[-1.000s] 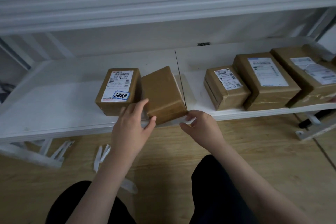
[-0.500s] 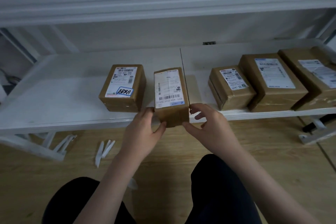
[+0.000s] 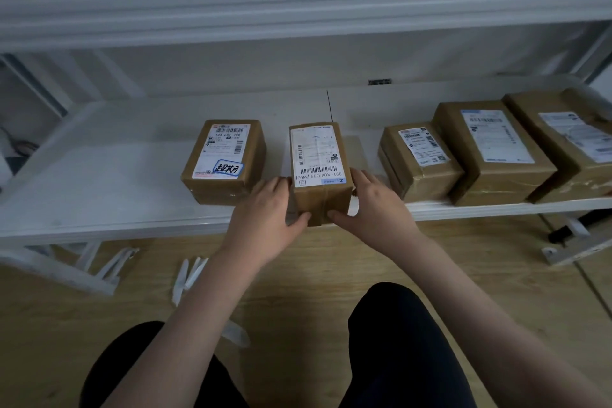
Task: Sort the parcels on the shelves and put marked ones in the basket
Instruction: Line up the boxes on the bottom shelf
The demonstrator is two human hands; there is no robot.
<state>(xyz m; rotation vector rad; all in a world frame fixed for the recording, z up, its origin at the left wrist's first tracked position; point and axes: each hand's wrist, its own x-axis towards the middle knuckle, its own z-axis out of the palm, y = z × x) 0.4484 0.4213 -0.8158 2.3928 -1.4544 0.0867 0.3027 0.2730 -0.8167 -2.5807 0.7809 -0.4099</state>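
Parcel now turned label-up and squared since a second ago. My left hand (image 3: 265,209) and right hand (image 3: 374,205) clasp the middle parcel (image 3: 318,169) at the shelf (image 3: 116,215) edge. Checking step: no handwritten mark seen. Left of my hands, the marked parcel (image 3: 225,159) probably goes next; basket unseen.

Head view looks down, close, probably crouched, at the shelf (image 3: 99,182).
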